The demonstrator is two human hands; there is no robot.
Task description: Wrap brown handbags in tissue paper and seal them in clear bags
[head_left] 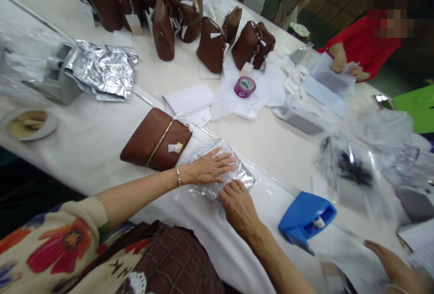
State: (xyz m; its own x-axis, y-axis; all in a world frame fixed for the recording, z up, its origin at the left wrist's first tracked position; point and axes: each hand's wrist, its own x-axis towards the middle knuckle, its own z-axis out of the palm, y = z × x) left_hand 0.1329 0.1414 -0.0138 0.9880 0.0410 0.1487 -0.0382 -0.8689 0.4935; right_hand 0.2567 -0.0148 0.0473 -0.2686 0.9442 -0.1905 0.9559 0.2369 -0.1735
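A flat silvery packet in clear plastic wrap (247,174) lies on the white table at the front edge. My left hand (208,167), with a bracelet at the wrist, rests flat on it, fingers stretched out. At the packet's near side, my right hand (237,201) has its fingers curled down on the plastic; what they pinch, if anything, is hidden. A brown leather bag (144,142) with a gold zip lies just left of the packet, close to my left wrist. White papers (190,100) lie behind the bag.
Several brown bags (212,48) stand at the back. Purple tape roll (244,86), blue dispenser (305,217), silver foil (101,70) and a dish (29,123) lie around. Plastic-wrapped items are at right. A person in red (359,43) handles paper; another person's hand (389,262) is at lower right.
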